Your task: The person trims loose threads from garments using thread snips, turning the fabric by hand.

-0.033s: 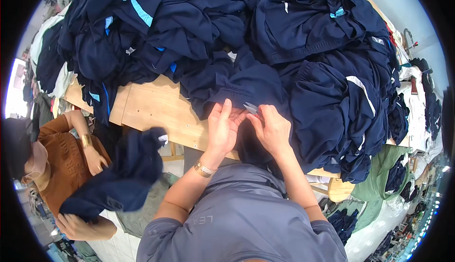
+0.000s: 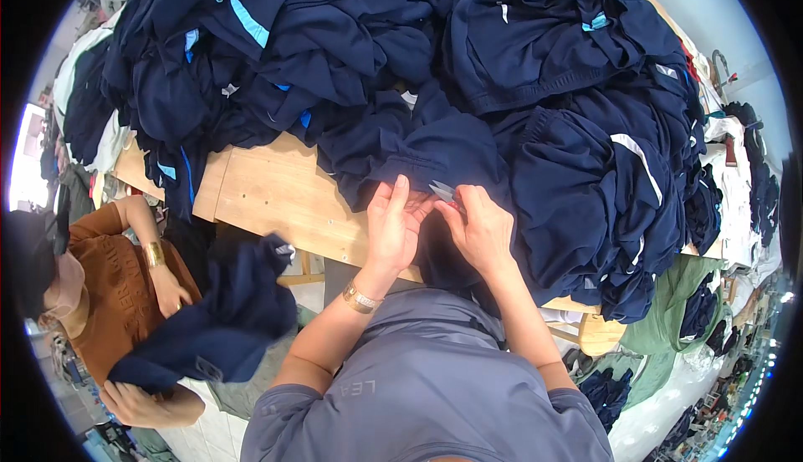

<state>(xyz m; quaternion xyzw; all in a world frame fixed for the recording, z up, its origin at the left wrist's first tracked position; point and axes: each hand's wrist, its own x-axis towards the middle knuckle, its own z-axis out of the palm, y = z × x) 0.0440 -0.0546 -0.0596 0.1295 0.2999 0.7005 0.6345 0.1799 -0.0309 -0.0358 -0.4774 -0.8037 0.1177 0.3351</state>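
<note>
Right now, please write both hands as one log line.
left hand: touching navy garment | right hand: holding snips | snips: blades apart, over garment

Bare pale wood of the bench (image 2: 280,199) is noted left of the left grip (image 2: 395,224), marked by small dark spots. A wooden rail (image 2: 303,279) stands below it. Low and left of the grip, pale floor (image 2: 222,437) shows faint joint lines. Far left, a bright white patch (image 2: 28,153), window or lamp undetermined. Far right and lower, small bright lights (image 2: 759,391) form a curved row.
</note>
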